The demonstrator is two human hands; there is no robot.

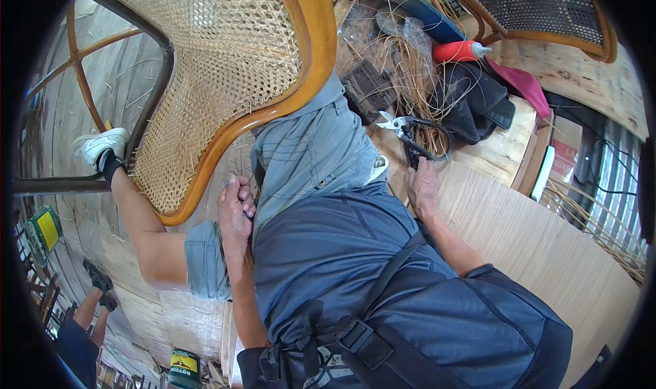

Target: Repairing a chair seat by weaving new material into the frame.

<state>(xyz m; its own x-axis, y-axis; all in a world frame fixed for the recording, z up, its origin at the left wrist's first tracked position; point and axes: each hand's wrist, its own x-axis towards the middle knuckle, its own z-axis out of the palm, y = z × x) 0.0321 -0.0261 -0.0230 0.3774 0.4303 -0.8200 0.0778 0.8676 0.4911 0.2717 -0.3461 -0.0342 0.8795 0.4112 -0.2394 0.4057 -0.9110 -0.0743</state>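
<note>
My right hand [424, 189] is at the end of one black handle of a pair of pruning shears [408, 130], with its fingers closed around it. The shears' handles are spread, and their silver blades point left over a wooden surface. My left hand [236, 210] rests by my thigh, palm turned up and fingers curled in. Whatever is inside those fingers, if anything, is hidden. Beyond it a chair part [225, 61] with woven cane in a curved orange-brown wooden frame leans over my legs.
Past the shears lie a bundle of loose cane strands [420, 81], a dark block [369, 91], a red bottle [459, 52] and a black pouch [471, 102]. A wood-grain board [519, 218] is at my right. Paint cans [184, 370] stand on the floor; another person's legs [96, 300] show lower left.
</note>
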